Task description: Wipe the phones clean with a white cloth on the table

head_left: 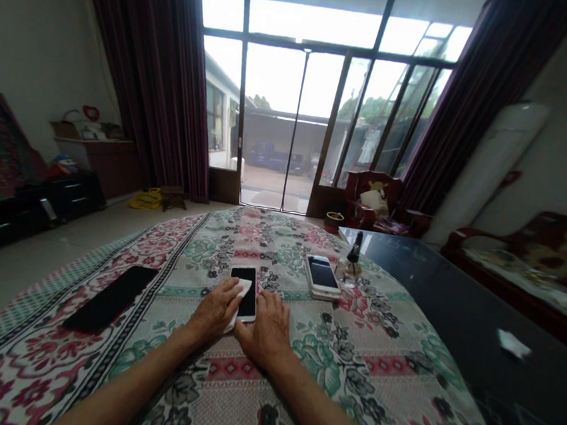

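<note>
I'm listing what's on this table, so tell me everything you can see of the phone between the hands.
The phone lies flat, screen up, on the patterned tablecloth. It is a slim rectangle with a dark, apparently unlit, glassy screen and a white frame. The left hand holds a white cloth over the screen's left side, hiding part of it; the right hand is at the right edge, seemingly steadying it. Its back is out of sight.

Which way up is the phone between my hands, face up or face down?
Face up: the phone shows black glass inside a white border, though the white cloth under your left hand covers part of it.
</note>
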The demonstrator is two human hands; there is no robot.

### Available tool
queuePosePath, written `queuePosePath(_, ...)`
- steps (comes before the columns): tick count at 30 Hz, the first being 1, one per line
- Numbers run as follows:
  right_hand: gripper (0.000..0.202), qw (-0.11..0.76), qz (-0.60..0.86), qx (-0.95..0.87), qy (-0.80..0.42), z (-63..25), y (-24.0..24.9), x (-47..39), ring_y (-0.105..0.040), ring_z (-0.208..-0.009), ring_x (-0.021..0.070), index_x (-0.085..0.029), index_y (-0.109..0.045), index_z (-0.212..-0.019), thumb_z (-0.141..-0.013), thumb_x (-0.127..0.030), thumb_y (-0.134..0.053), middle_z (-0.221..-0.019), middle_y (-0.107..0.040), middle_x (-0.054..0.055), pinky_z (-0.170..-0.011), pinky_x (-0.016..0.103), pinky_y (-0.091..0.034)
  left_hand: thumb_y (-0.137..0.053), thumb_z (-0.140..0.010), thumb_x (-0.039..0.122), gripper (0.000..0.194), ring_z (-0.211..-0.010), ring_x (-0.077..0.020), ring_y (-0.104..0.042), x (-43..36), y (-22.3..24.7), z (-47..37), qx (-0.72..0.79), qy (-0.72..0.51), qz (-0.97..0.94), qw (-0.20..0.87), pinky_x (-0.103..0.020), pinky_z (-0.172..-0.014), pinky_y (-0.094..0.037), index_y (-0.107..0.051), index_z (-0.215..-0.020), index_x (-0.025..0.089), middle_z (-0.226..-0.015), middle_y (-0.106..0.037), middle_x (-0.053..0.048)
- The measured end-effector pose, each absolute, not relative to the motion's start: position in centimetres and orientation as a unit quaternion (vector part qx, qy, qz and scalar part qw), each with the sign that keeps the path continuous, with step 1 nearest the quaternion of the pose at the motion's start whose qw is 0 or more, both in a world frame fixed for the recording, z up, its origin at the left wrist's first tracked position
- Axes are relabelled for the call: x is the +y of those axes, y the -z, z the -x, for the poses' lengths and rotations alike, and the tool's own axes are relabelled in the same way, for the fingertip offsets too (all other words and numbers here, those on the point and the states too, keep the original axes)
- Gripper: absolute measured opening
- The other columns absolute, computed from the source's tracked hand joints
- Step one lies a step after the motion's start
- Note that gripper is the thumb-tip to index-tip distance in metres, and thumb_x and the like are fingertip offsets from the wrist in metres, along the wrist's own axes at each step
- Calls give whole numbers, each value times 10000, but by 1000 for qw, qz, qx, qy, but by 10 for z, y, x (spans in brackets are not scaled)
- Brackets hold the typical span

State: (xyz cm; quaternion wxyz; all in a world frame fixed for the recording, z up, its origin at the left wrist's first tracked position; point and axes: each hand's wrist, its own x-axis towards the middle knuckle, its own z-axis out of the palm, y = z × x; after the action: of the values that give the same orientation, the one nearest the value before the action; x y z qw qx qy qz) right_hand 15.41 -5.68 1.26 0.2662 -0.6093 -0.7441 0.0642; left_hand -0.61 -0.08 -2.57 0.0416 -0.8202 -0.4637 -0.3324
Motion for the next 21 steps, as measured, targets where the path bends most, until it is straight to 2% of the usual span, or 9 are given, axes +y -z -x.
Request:
queuePosePath(4, 570, 256, 617, -741, -67, -156, -15, -49, -395, -1246, 342, -144, -540, -1244, -758, -434, -602, -1343, -497, 166, -1020, 479, -284, -409, -920, 237, 322, -1175, -238, -557, 15, 20, 5, -459, 326, 826, 30, -413, -1030, -452, -672, -1091, 167, -1225, -623, -120)
queuePosePath(9, 539, 263, 582, -766, -68, -164, -11, -46, -385, -1256, 319, -209, -521, -1277, -816, -486, -555, -1374, -482, 116, -1014, 457, -281, -370, -960, 280, 347, -1202, -232, -536, 11, 18, 6, -450, 324, 831, 43, -427, -1052, -431, -660, -1109, 162, -1231, -618, -114)
queuePosePath(13, 606, 250, 586, -769, -62, -164, -8, -46, -354, -1286, 325, -170, -458, -1355, -830, -464, -533, -1425, -435, 130, -1030, 469, -259, -338, -967, 255, 382, -1308, -259, -440, 9, 20, 4, -454, 301, 835, 70, -454, -1098, -375, -631, -1168, 115, -1334, -552, -147)
queuePosePath(16, 646, 246, 585, -770, -58, -163, -7, -46, -341, -1299, 329, -143, -427, -1386, -835, -469, -517, -1452, -407, 132, -1037, 475, -253, -337, -960, 240, 390, -1288, -254, -470, 10, 23, 2, -454, 294, 838, 71, -439, -1087, -394, -615, -1195, 101, -1322, -565, -154)
queuePosePath(21, 593, 256, 585, -768, -50, -164, -6, -46, -360, -1285, 327, -171, -485, -1343, -824, -456, -519, -1436, -436, 112, -1029, 470, -268, -350, -955, 255, 388, -1270, -243, -493, 2, 32, 3, -459, 294, 836, 66, -420, -1078, -409, -611, -1205, 113, -1307, -583, -142)
